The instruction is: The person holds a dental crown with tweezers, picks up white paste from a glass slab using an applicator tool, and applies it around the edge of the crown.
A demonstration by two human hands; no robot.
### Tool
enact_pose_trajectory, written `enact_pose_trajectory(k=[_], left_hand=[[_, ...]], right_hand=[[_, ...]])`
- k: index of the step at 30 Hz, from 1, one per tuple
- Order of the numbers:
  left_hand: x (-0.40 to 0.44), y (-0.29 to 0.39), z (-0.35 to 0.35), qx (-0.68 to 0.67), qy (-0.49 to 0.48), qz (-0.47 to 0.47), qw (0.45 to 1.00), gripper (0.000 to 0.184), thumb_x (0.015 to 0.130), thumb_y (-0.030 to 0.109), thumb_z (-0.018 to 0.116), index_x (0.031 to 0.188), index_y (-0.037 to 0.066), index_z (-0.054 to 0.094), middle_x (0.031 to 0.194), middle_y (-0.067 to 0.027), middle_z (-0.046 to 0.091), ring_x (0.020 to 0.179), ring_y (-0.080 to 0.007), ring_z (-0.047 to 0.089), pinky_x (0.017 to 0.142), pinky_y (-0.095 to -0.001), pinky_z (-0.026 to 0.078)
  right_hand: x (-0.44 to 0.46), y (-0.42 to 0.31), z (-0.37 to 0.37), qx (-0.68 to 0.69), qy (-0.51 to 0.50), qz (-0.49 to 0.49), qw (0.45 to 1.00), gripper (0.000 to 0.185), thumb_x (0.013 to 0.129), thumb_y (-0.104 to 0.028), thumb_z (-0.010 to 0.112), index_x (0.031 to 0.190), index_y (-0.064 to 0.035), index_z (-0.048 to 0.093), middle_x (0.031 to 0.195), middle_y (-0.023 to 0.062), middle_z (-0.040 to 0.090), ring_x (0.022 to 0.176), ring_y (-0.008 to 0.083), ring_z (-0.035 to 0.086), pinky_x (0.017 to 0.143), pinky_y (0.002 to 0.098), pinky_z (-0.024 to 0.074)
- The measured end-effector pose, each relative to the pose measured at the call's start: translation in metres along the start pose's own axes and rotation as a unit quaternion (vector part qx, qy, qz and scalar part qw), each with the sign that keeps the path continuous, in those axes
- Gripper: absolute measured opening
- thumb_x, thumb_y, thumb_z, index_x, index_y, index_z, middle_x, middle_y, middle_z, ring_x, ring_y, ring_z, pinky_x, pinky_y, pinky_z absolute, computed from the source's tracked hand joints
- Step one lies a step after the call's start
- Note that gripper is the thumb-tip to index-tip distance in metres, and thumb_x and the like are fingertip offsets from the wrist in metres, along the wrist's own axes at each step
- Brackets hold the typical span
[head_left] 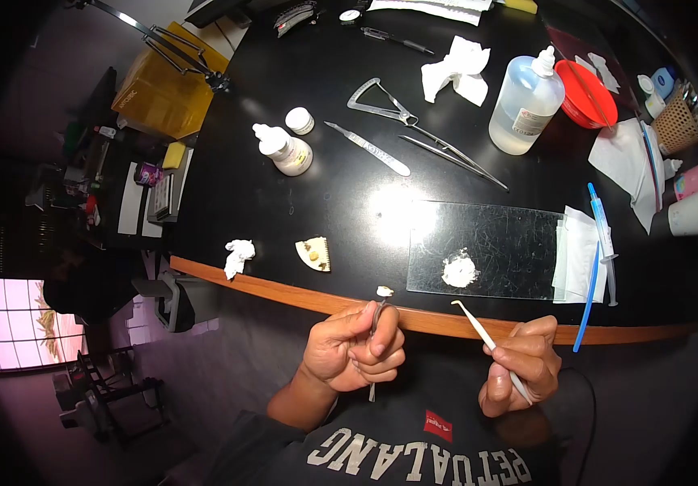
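My left hand (355, 348) is closed around a thin metal instrument (372, 393), its kind partly hidden by my fingers. At its upper end sits a small whitish tooth-like piece (385, 292), just past the table's edge. My right hand (521, 364) grips a white-handled dental instrument (479, 330) like a pen. Its thin bent tip points up toward the left, apart from the piece. Beyond that tip, a white paste-like patch (460, 269) lies on a glass slab (519, 231). A cream dental model section (314, 254) with a yellowish tooth rests left of the slab.
Farther back lie a scalpel (369, 149), metal calipers (381, 104) and tweezers (456, 161). A small white bottle (284, 151) and a large clear squeeze bottle (523, 109) stand upright. Right of the slab are folded tissue (573, 243) and a blue-and-clear syringe (601, 223). Crumpled tissue (240, 257) lies left.
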State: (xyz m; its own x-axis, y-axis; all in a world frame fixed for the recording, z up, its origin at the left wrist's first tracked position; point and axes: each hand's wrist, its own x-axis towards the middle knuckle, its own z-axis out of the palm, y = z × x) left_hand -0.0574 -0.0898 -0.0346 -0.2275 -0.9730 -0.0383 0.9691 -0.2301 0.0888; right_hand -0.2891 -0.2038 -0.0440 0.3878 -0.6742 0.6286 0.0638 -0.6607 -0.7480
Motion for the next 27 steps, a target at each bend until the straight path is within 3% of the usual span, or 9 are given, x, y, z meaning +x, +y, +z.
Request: enact_pose_trajectory(k=[2,5,8,11,19,25,27], left_hand=[[0.000,0.000,-0.002,0.000,-0.017,-0.002,1.000,0.046,0.117,0.033,0.038,0.094,-0.002,0.057,0.067,0.0009,0.038,0.058,-0.0097,0.032,0.051,-0.0263,0.027],[0.004,-0.001,0.005,0.046,-0.007,0.013,0.999,0.048,0.116,0.031,0.038,0.124,-0.012,0.058,0.072,0.0002,0.041,0.062,-0.0096,0.035,0.054,-0.0254,0.032],[0.003,-0.004,0.010,0.107,0.025,0.024,0.994,0.057,0.115,0.027,0.040,0.153,-0.017,0.039,0.078,-0.0005,0.043,0.067,-0.0095,0.037,0.058,-0.0249,0.036],[0.001,-0.006,0.013,0.149,0.079,0.029,0.985,0.059,0.116,0.023,0.042,0.162,-0.012,0.032,0.083,-0.0024,0.045,0.069,-0.0094,0.038,0.061,-0.0248,0.037],[0.000,-0.008,0.027,0.339,0.159,0.021,0.927,0.054,0.116,0.020,0.044,0.159,-0.012,0.036,0.085,-0.0024,0.047,0.072,-0.0074,0.040,0.065,-0.0233,0.040],[0.001,-0.006,0.028,0.344,0.142,0.012,0.928,0.051,0.116,0.019,0.044,0.156,-0.012,0.041,0.085,-0.0022,0.049,0.073,-0.0072,0.042,0.067,-0.0239,0.041],[0.004,-0.008,0.032,0.370,0.166,0.021,0.914,0.052,0.115,0.019,0.046,0.156,-0.013,0.042,0.084,-0.0028,0.050,0.071,-0.0085,0.043,0.063,-0.0243,0.040]], right_hand=[[0.000,0.001,0.000,-0.004,-0.001,-0.005,1.000,0.026,0.078,-0.004,0.067,0.102,-0.0094,0.074,0.084,0.0019,0.072,0.072,0.0178,0.053,0.063,0.0305,0.0431],[0.001,0.001,0.001,-0.003,0.001,-0.009,1.000,0.026,0.078,-0.004,0.067,0.102,-0.0093,0.074,0.084,0.0020,0.073,0.072,0.0176,0.052,0.062,0.0304,0.0430],[0.001,0.000,0.001,0.003,0.005,-0.002,1.000,0.026,0.078,-0.004,0.067,0.102,-0.0093,0.074,0.084,0.0022,0.073,0.072,0.0175,0.052,0.063,0.0304,0.0435],[0.003,0.000,-0.001,0.012,0.009,0.008,1.000,0.027,0.078,-0.004,0.066,0.103,-0.0094,0.074,0.084,0.0026,0.072,0.073,0.0175,0.052,0.063,0.0304,0.0445],[0.012,-0.003,-0.012,-0.041,0.004,0.007,0.999,0.026,0.079,-0.004,0.064,0.103,-0.0072,0.073,0.085,0.0059,0.072,0.073,0.0187,0.054,0.065,0.0330,0.0459],[0.023,0.001,-0.017,-0.086,0.024,0.018,0.996,0.024,0.081,-0.005,0.063,0.102,-0.0025,0.075,0.084,0.0103,0.073,0.071,0.0213,0.055,0.067,0.0350,0.0460],[0.030,0.000,-0.015,-0.082,0.012,0.025,0.996,0.022,0.086,-0.005,0.063,0.103,0.0012,0.075,0.088,0.0145,0.075,0.076,0.0242,0.062,0.071,0.0366,0.0497]])
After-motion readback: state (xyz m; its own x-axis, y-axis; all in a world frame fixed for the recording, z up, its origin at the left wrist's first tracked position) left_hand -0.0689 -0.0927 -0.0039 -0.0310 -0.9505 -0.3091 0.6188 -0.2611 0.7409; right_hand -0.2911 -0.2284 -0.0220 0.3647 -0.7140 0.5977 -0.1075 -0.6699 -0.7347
